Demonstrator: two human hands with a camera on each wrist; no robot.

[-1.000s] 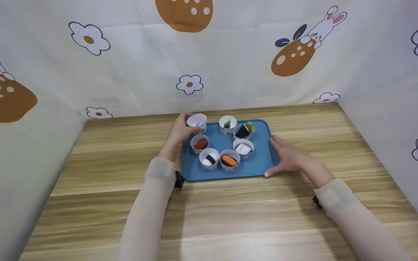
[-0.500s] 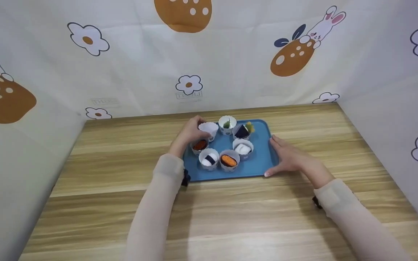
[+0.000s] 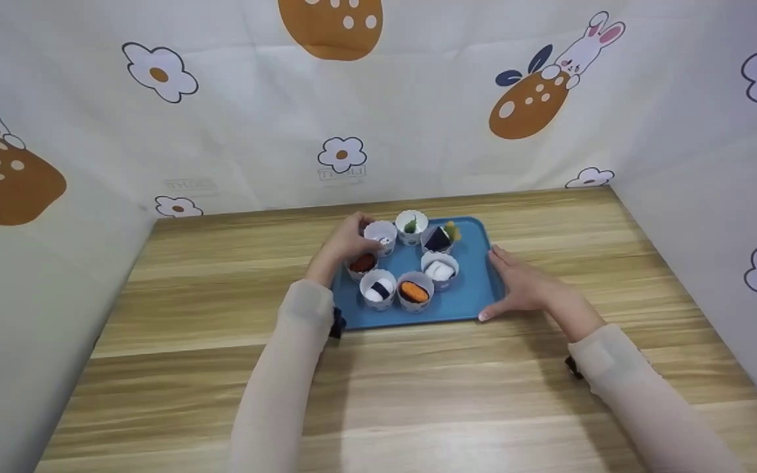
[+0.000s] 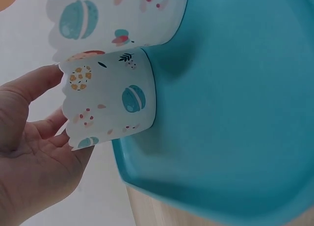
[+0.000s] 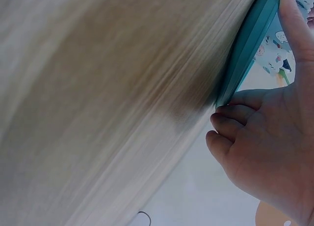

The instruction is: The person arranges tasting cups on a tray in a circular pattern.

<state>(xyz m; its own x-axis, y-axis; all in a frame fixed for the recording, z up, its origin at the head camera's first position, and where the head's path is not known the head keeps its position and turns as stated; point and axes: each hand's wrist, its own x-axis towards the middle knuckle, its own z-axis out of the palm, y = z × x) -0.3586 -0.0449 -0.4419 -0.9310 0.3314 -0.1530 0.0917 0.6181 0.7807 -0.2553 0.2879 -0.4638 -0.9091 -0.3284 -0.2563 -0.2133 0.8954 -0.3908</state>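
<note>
My left hand (image 3: pixel 347 243) holds a scalloped white paper baking cup (image 3: pixel 382 231) at the tray's back left. The left wrist view shows the thumb and fingers at the rim of this printed cup (image 4: pixel 110 100), which stands on the blue tray (image 4: pixel 235 88). Along the tray's right side, my right hand (image 3: pixel 524 284) grips the edge, its thumb near the front corner. Other cups stand in a ring, with a red-topped piece (image 3: pixel 362 263), a white piece with a black band (image 3: pixel 378 290), an orange-topped piece (image 3: pixel 414 292) and a white piece (image 3: pixel 441 271) inside them.
At the tray's back, one cup holds something green (image 3: pixel 411 226); beside it, another holds a black-and-white triangle (image 3: pixel 437 238) with a yellow-green frill. The tray lies on a wood-grain table (image 3: pixel 444 387). A printed cloth (image 3: pixel 418 118) encloses the back and sides.
My left hand has carried its cup rightward from the tray's back left corner, between the red-topped and green ones, and straightened it. My right hand has stayed at the tray's edge.
</note>
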